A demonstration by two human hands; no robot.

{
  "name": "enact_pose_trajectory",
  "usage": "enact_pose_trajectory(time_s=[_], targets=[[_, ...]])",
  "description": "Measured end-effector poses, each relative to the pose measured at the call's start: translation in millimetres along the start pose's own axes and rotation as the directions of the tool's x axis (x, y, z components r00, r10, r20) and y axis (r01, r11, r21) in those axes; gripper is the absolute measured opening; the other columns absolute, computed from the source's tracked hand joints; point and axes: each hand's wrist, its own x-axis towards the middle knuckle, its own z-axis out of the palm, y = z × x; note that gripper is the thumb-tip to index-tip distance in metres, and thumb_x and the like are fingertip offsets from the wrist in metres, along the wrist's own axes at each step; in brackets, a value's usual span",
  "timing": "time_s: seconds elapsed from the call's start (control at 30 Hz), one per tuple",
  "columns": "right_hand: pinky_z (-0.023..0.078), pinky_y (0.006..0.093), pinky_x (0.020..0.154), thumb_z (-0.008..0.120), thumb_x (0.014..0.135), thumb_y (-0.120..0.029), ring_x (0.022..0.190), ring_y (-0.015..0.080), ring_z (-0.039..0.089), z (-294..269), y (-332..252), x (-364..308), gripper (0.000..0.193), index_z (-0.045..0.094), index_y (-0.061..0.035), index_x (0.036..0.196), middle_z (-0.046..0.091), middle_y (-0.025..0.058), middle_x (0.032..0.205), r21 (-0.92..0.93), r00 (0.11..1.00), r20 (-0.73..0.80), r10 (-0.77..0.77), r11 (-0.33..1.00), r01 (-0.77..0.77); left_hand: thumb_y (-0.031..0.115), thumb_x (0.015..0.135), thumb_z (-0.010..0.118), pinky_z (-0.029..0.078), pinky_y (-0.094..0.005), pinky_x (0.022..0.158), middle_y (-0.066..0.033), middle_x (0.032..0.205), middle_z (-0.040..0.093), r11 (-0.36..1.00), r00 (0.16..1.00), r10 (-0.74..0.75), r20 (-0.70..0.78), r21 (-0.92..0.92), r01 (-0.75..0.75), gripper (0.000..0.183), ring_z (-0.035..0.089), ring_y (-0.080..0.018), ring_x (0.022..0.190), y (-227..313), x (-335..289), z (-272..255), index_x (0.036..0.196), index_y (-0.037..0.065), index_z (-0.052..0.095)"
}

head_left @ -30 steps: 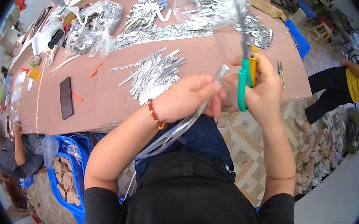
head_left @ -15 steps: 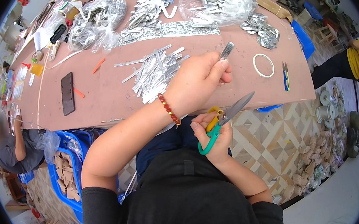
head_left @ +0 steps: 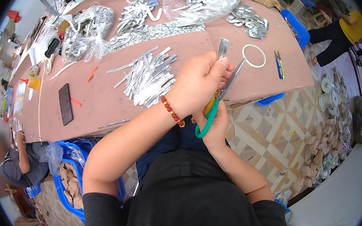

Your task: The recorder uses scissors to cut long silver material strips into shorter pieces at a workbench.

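Note:
Between thumb and fingers, my left hand [head_left: 199,80] pinches a short silver glittery strip [head_left: 223,47], which sticks up above the fingertips. A red bead bracelet [head_left: 173,112] circles that wrist. My right hand [head_left: 219,127] grips scissors [head_left: 209,122] with a green and a yellow handle loop. Their blades point up and lie beside my left fingers, the tip close to the strip; whether the blades are parted I cannot tell. A loose pile of silver strips [head_left: 151,77] lies on the table to the left of my left hand.
On the brown table [head_left: 99,105] lie a dark phone [head_left: 65,104], a white ring [head_left: 254,56], small blue-yellow snips [head_left: 279,65] and plastic bags of silver pieces [head_left: 207,2]. A blue basket [head_left: 79,177] stands lower left. One person sits at left, another stands far right.
The scissors have moved up to my left fingers and turned more upright. My left hand has shifted slightly left in view, still pinching the strip. The whole view has shifted a little.

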Motion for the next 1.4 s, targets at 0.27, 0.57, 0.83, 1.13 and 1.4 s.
enact_pose_trajectory(time_s=[0.27, 0.57, 0.83, 1.13, 1.4], targets=[[0.042, 0.0186, 0.055, 0.065, 0.079, 0.004, 0.062, 0.0048, 0.051, 0.4, 1.6, 8.3, 0.023, 0.046, -0.0041, 0.09, 0.056, 0.0028, 0.077, 0.049, 0.997, -0.034, -0.062, 0.997, 0.064, 0.021, 0.096, 0.042, 0.051, -0.0272, 0.075, -0.0131, 0.089, 0.063, 0.935, 0.992, -0.107, -0.065, -0.345, 0.078, 0.025, 0.061, -0.0158, 0.08, -0.7, 3.4, 0.1, 0.098, -0.002, 0.052], [0.042, 0.0207, 0.054, 0.069, 0.073, 0.006, 0.062, 0.0061, 0.051, -75.2, -39.1, -28.0, 0.03, 0.045, -0.0051, 0.088, 0.054, 0.0018, 0.076, -0.017, 0.942, 0.334, 0.027, 1.0, -0.023, 0.021, 0.096, 0.041, 0.051, -0.03, 0.074, -0.0151, 0.084, 0.063, 0.899, 0.926, -0.037, -0.376, -0.417, -0.133, 0.025, 0.062, -0.0201, 0.078, -11.3, -14.0, -75.6, 0.095, -0.001, 0.05], [0.045, 0.0213, 0.064, 0.068, 0.074, 0.0, 0.07, 0.0052, 0.052, -188.2, -2.6, -26.2, 0.023, 0.054, -0.003, 0.091, 0.058, 0.0005, 0.08, -0.486, 0.969, -0.113, 0.221, 0.838, -0.248, 0.018, 0.097, 0.039, 0.045, -0.0238, 0.059, -0.008, 0.068, 0.058, 0.92, 0.879, -0.103, 0.465, -0.29, 0.261, 0.024, 0.058, -0.0144, 0.062, 16.6, -96.8, -52.1, 0.09, -0.001, 0.052], [0.047, 0.0231, 0.067, 0.064, 0.078, 0.002, 0.073, 0.0105, 0.058, -173.1, -11.9, -26.8, 0.019, 0.052, -0.0009, 0.092, 0.061, 0.0058, 0.085, -0.215, 0.981, -0.12, 0.154, 0.96, -0.177, 0.026, 0.095, 0.046, 0.035, -0.0169, 0.049, 0.0061, 0.066, 0.041, 0.839, 0.853, -0.425, 0.303, -0.224, 0.497, 0.02, 0.036, -0.0033, 0.054, -112.8, -56.4, 40.3, 0.1, 0.009, 0.054], [0.048, 0.0235, 0.065, 0.071, 0.074, -0.002, 0.067, 0.0095, 0.055, -158.9, -32.8, -44.7, 0.029, 0.051, -0.004, 0.095, 0.053, 0.0005, 0.076, -0.363, 0.968, -0.1, 0.228, 0.898, -0.249, 0.025, 0.096, 0.043, 0.03, -0.0175, 0.053, 0.0062, 0.068, 0.038, 0.865, 0.824, -0.376, 0.424, -0.159, 0.476, 0.021, 0.033, -0.0028, 0.058, -119.1, -43.5, 63.4, 0.105, 0.009, 0.052]])
